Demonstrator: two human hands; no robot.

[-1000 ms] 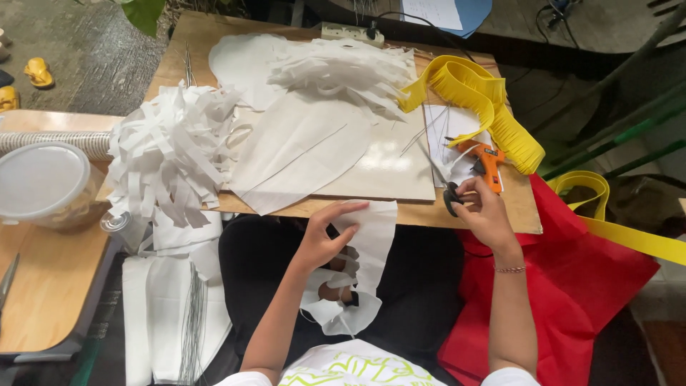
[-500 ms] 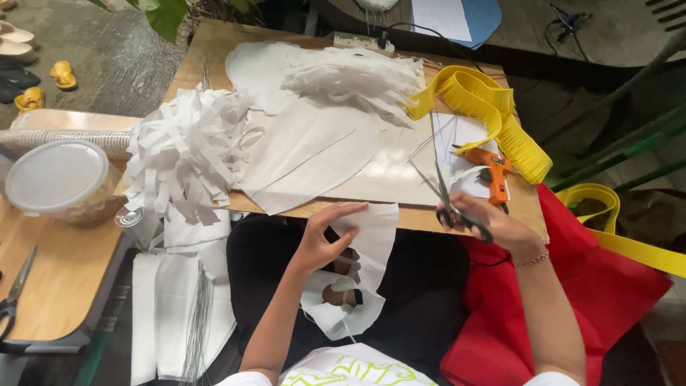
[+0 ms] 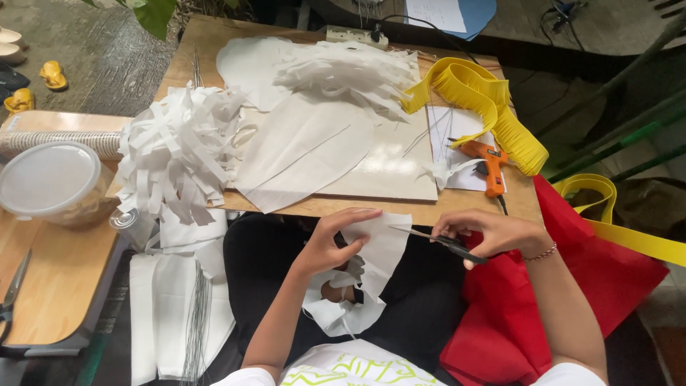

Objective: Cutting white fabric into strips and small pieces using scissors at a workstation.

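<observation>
My left hand [image 3: 334, 241] pinches a piece of white fabric [image 3: 371, 261] over my lap, just below the table's front edge; its lower end hangs in cut loops. My right hand [image 3: 493, 233] grips a pair of dark scissors [image 3: 437, 239] whose blades point left toward the fabric's right edge, close to it. An orange glue gun [image 3: 490, 163] lies on the table just beyond my right hand.
The wooden table [image 3: 357, 208] holds white fabric sheets [image 3: 307, 150], heaps of white fringed strips [image 3: 179, 150], and yellow fringe [image 3: 486, 100]. Red cloth [image 3: 614, 286] lies at my right. A lidded plastic tub [image 3: 50, 182] and a second pair of scissors [image 3: 13, 292] sit on the left bench.
My right hand picked the scissors up off the table near the glue gun and brought them down and left to the white fabric. My left hand stayed on the fabric.
</observation>
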